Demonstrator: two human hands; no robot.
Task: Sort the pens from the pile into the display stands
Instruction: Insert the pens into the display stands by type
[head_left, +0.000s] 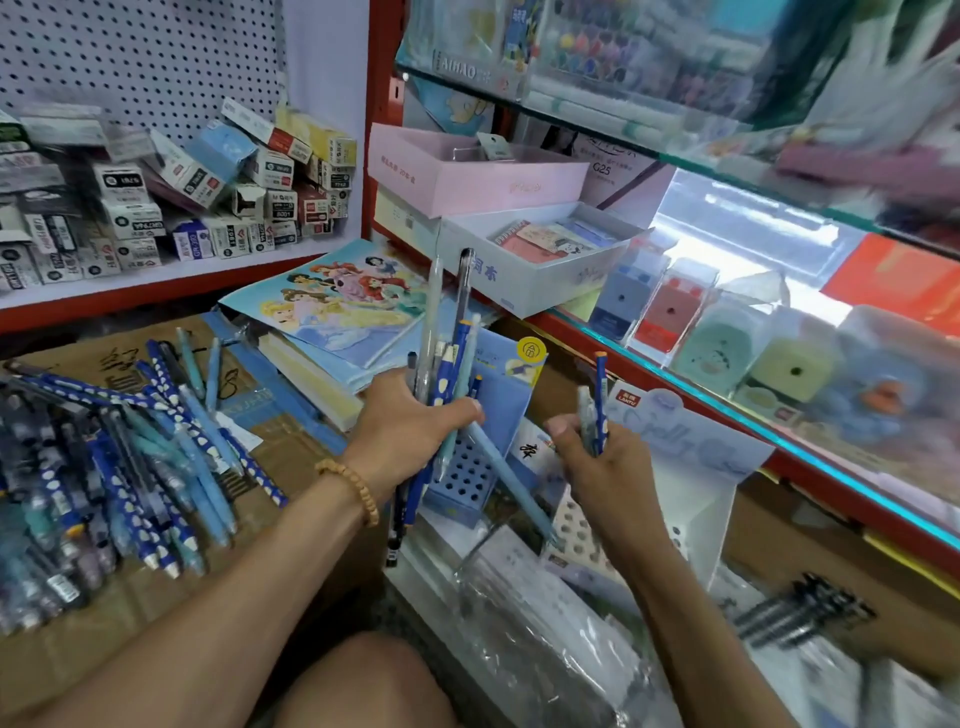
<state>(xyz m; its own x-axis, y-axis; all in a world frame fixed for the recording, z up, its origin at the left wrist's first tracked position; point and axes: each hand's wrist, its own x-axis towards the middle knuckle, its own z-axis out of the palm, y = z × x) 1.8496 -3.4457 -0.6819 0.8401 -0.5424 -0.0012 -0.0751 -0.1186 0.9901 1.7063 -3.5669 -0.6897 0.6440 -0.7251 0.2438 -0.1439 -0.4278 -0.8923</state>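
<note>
Two hands work before me over flattened cardboard (156, 613) between red-framed shop shelves (382, 104). My left hand (410, 421) grips a pen bundle (452, 338), my right hand (597, 447) pinches two pens (595, 410) above the blue display stand (467, 478). The pen pile (104, 457) sprawls left.

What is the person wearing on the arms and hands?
Both forearms are bare, with no sleeves in view. The left wrist carries a bracelet of round tan beads. The left hand and right hand wear no gloves; no rings show.
</note>
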